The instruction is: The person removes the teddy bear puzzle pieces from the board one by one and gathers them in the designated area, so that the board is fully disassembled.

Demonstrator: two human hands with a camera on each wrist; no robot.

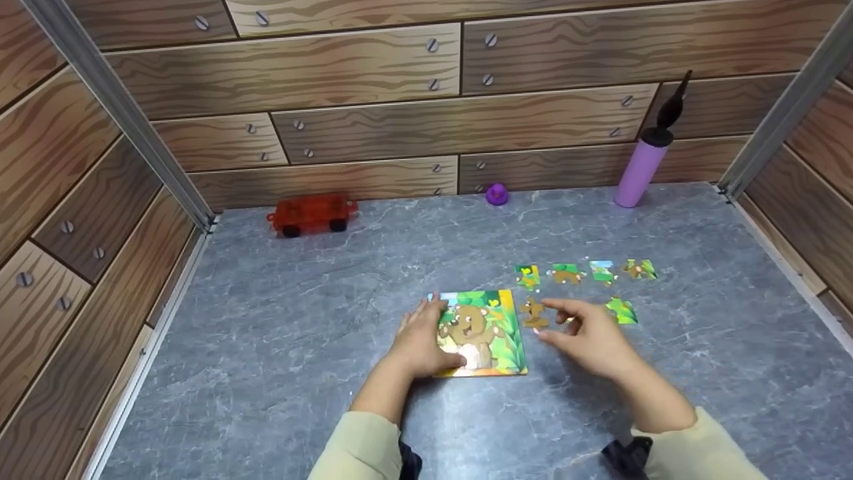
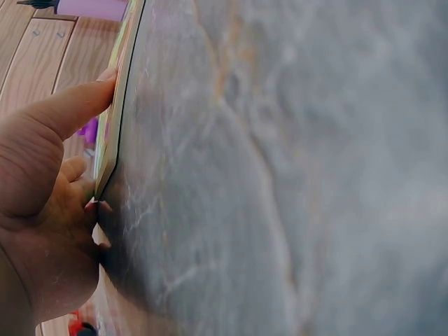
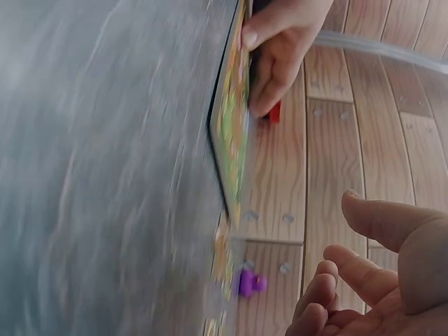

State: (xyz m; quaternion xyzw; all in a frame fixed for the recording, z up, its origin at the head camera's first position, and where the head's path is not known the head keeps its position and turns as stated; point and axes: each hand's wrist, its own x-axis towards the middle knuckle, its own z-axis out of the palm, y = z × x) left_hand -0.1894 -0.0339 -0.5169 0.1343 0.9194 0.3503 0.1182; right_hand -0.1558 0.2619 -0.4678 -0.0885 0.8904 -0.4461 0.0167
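The bear board (image 1: pixel 483 333) lies on the table (image 1: pixel 300 347), the left hand (image 1: pixel 421 341) resting ungripping on its left side; the right hand (image 1: pixel 590 339), thumb and fingers parted, holds nothing beside the brown piece (image 1: pixel 533 315) right of the board.

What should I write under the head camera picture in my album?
Left hand resting on the smiling bear picture, right hand beside a little brown puzzle piece.

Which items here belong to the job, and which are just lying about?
Job, apparently:
- bear-picture board, under left hand
- brown bear puzzle piece, by right hand
- green puzzle piece
- row of four puzzle pieces

Lying about:
- red wheeled toy base
- small purple toy
- purple hand pump
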